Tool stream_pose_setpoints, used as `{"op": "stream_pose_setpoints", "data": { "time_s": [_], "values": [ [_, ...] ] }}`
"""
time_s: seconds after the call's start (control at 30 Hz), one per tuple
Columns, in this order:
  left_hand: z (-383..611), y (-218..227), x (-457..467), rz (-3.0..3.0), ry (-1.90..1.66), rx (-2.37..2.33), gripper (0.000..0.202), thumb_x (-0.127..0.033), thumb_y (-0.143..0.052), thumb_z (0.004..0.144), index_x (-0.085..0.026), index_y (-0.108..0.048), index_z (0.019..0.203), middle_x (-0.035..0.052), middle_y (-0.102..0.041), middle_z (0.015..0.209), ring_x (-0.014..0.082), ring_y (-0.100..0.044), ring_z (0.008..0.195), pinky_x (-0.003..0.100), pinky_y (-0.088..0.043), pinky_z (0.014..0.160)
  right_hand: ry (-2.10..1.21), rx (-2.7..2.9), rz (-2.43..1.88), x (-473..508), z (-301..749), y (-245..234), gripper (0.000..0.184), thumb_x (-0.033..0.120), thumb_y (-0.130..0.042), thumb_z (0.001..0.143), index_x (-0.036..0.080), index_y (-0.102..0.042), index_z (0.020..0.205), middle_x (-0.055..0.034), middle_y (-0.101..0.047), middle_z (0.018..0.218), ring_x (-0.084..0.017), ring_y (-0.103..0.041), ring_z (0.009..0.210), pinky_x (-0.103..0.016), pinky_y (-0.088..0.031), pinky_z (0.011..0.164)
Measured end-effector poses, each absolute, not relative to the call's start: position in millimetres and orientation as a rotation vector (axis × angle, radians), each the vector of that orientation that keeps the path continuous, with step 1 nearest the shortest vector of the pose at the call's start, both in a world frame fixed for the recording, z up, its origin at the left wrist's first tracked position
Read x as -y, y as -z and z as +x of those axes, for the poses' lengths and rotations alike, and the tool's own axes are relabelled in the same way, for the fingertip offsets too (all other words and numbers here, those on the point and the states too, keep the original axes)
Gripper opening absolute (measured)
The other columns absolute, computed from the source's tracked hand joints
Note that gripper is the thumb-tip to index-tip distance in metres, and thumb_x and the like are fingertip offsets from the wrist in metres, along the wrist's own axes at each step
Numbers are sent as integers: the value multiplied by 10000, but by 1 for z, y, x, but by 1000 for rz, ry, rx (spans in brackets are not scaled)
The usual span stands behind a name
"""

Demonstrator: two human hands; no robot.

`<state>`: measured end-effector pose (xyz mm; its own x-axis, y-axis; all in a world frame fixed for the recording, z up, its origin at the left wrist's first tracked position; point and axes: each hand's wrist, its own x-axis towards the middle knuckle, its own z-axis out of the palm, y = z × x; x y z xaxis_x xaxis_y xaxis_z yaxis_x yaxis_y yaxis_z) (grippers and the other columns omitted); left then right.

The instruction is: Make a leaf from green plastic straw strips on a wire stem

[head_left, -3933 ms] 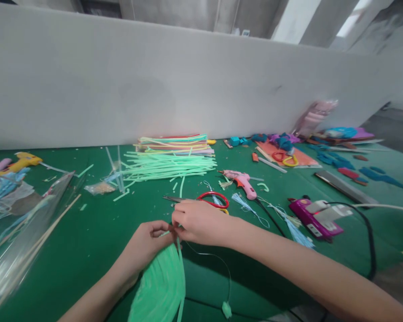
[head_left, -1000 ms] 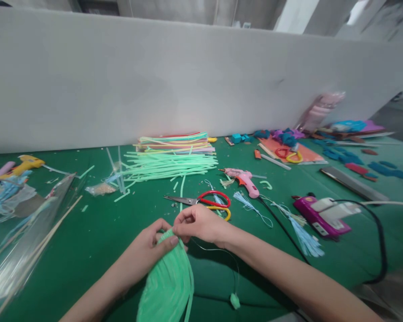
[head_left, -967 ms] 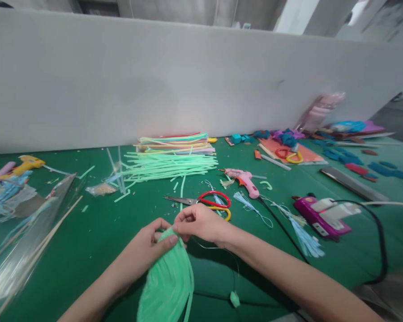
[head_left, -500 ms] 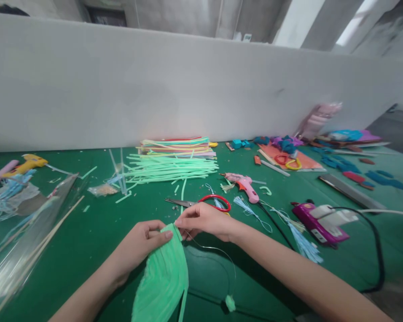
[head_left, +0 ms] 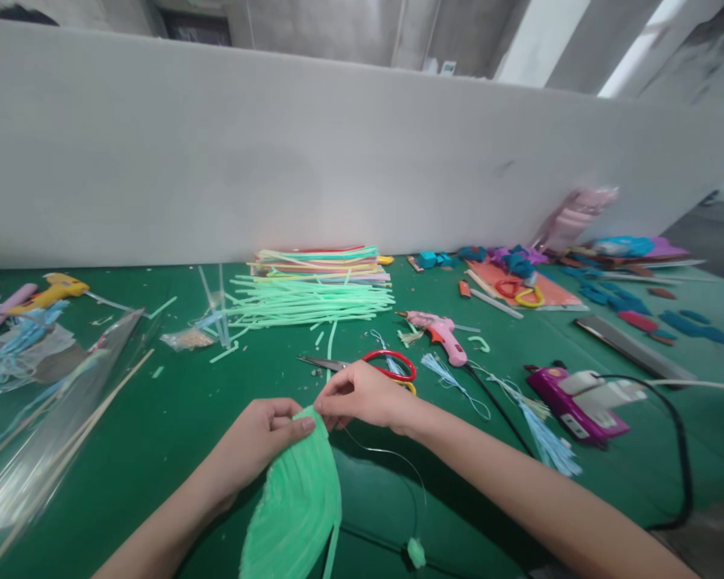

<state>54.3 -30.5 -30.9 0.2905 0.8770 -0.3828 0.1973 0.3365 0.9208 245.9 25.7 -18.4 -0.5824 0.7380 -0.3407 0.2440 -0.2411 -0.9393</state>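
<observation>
My left hand (head_left: 264,441) is closed on a green fuzzy leaf-shaped piece (head_left: 295,507), thumb on top near its upper tip. The piece looks built from rows of chenille stems and hangs toward the bottom edge of the view. At that tip, my right hand (head_left: 365,398) has thumb and fingers pinched together; the fingers cover what lies between them. From below the right fingers a thin clear thread or wire (head_left: 398,455) curves down toward a small green fuzzy tuft (head_left: 416,552). Red-handled scissors (head_left: 322,364) lie just beyond the right hand, partly hidden by it.
Green chenille stems (head_left: 314,301) are piled at the back middle. A pink glue gun (head_left: 450,342) and a purple power strip (head_left: 570,406) with cords lie right. Left are a yellow glue gun (head_left: 57,291), a clear plastic sleeve (head_left: 54,434) and thin sticks. A white partition (head_left: 338,153) stands behind.
The leaf-shaped piece has turned slightly, and its tip sits a little lower. My right fingers have shifted slightly at the tip. The camera view has moved a little.
</observation>
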Motion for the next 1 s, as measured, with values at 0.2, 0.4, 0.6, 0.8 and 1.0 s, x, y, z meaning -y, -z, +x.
{"op": "stream_pose_setpoints", "data": {
  "time_s": [0.2, 0.4, 0.6, 0.8, 1.0],
  "values": [
    [55, 33, 32, 1123, -608, -1205, 395, -525, -716, 686, -149, -670, 796, -1, -619, 610, 129, -479, 499, 222, -308, 498, -1807, 1728, -1149, -24, 246, 22, 85, 220, -701, 683, 136, -701, 675, 11, -639, 557, -95, -576, 526, -207, -458, 538],
    [57, 29, 32, 1105, -626, -1218, 375, -505, -736, 678, -146, -653, 751, -8, -610, 607, 126, -502, 508, 218, -327, 502, -1831, 1722, -1121, -23, 248, 20, 262, 388, -758, 685, 134, -725, 738, -15, -679, 637, -125, -626, 599, -246, -513, 620],
    [44, 23, 27, 866, -785, -1124, 315, -426, -768, 682, -147, -650, 764, 14, -658, 656, 139, -588, 543, 239, -448, 543, -1991, 1592, -1018, -44, 291, -1, 419, 474, -633, 840, 162, -668, 1117, -124, -668, 1167, -178, -676, 950, -309, -538, 836],
    [20, 16, 10, 622, -1264, -1110, 81, -213, -676, 814, -136, -651, 822, 10, -665, 691, 110, -622, 561, 208, -540, 560, -1939, 1416, -1023, -45, 325, 2, 359, 401, -616, 877, 131, -659, 1110, -144, -668, 1163, -209, -661, 1023, -362, -484, 953],
    [15, 21, 4, 536, -1494, -1053, 211, -153, -449, 946, -119, -652, 993, 85, -722, 934, 154, -693, 790, 245, -593, 715, -1915, 1470, -1049, -22, 285, 3, 504, 556, -460, 918, 148, -637, 1155, -145, -677, 1143, -218, -652, 1033, -382, -487, 900]
  ]
}}
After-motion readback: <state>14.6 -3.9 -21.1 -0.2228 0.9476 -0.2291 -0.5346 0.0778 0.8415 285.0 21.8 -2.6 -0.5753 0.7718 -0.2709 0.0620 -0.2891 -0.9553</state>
